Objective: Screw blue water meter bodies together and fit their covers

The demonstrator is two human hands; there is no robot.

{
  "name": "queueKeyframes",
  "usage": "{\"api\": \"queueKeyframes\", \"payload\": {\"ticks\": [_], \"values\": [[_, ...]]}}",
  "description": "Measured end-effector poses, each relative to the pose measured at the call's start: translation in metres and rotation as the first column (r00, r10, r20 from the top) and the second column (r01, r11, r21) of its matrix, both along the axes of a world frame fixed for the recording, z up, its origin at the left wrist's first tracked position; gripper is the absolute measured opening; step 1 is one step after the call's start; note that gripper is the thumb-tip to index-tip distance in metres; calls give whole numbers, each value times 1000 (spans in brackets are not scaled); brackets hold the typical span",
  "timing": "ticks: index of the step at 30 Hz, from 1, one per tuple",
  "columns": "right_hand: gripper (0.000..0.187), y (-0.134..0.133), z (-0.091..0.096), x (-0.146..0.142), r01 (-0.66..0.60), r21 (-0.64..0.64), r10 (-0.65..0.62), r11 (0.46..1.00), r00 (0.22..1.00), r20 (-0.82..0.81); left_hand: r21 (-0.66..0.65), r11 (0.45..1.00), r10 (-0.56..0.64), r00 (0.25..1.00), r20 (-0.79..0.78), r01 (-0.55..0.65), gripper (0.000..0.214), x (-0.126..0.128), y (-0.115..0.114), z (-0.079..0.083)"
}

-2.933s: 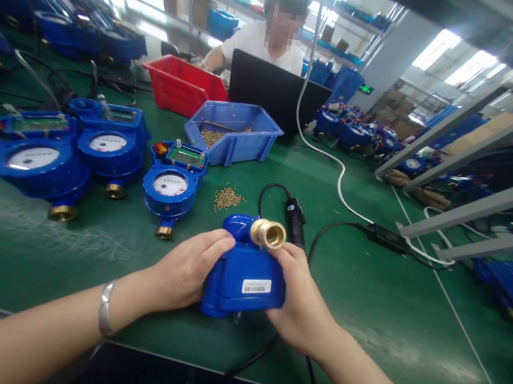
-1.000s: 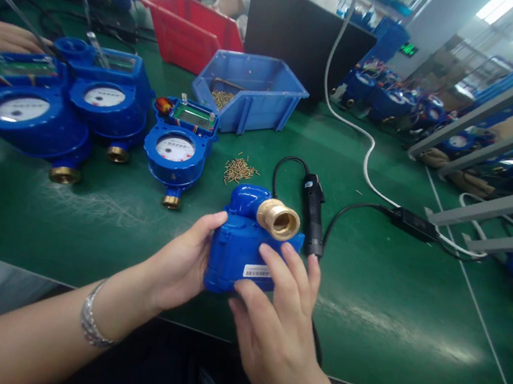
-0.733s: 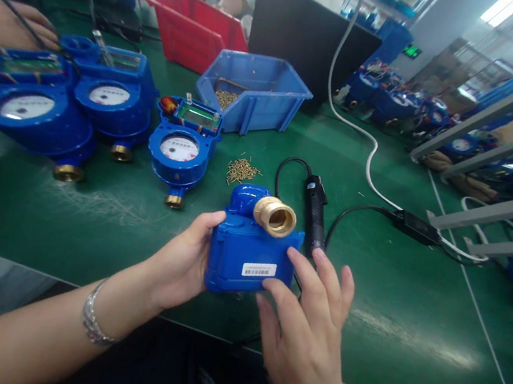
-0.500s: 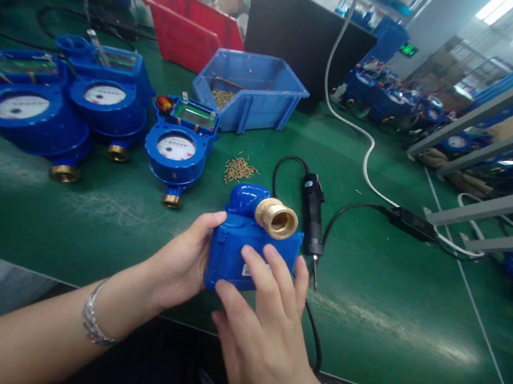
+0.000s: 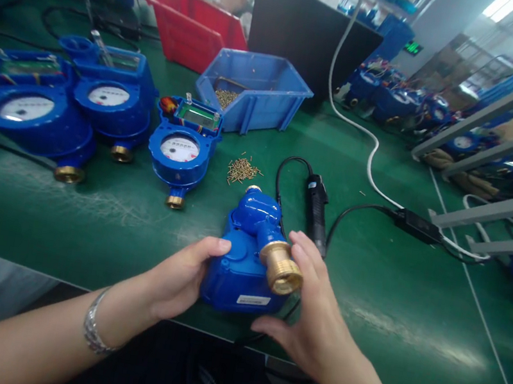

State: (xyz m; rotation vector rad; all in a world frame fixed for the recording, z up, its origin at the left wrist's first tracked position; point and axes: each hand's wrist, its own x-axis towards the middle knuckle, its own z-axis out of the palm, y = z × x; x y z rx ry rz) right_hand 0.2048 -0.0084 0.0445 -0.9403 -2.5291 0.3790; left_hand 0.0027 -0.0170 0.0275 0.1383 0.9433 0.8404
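Note:
I hold a blue water meter point(image 5: 245, 262) face down near the table's front edge, its brass threaded end point(image 5: 281, 274) pointing toward me. My left hand point(image 5: 179, 277) grips its left side with the thumb on top. My right hand point(image 5: 315, 312) cups its right side, fingers curled by the brass end. A white barcode label shows on the near face. A black electric screwdriver point(image 5: 316, 211) lies just behind my right hand.
Three blue meters point(image 5: 179, 154) stand face up at the left. A pile of small brass screws point(image 5: 242, 170) lies on the green mat point(image 5: 389, 304), with a blue bin point(image 5: 252, 94) and a red bin point(image 5: 190, 26) behind. A person sits behind a black laptop point(image 5: 311, 32).
The meter has tipped toward me, so the brass end now points down and forward. My right hand moved from the label face to the meter's right side.

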Motion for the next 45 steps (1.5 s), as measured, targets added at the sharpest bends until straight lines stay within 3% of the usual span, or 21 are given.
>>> {"api": "queueKeyframes", "payload": {"ticks": [5,13,20,22,24,27,30,33,35,45], "values": [[77,-8,-29,-2,66,233,-58,970,997,-41,-39,999,34,999,43,-32,31,-1,3,2],[58,2,-20,-7,27,312,-2,950,997,-78,-36,999,14,996,90,-11,29,-8,3,-4],[42,-14,-34,-12,37,398,-16,917,998,-57,10,995,-100,987,128,99,38,-14,2,-10],[42,-19,-30,-10,46,384,-23,922,998,-65,8,990,-142,986,89,141,30,-17,3,-13],[37,-19,-18,-4,-16,249,34,968,997,-69,42,984,-173,984,49,171,25,-18,4,-16],[17,-8,5,5,-30,92,44,995,988,-149,145,965,-228,973,39,220,38,-19,3,-17],[37,8,17,0,-35,181,42,983,999,-34,197,951,-247,969,22,238,44,-18,0,-18],[23,18,14,-17,-237,258,201,937,967,158,193,957,-224,974,20,216,48,-17,-2,-20],[15,21,10,-27,-278,322,230,905,957,179,192,960,-210,978,21,202,51,-17,-3,-20],[24,17,18,-41,-203,386,146,900,974,170,187,962,-202,979,13,196,48,-23,-2,-15]]}}
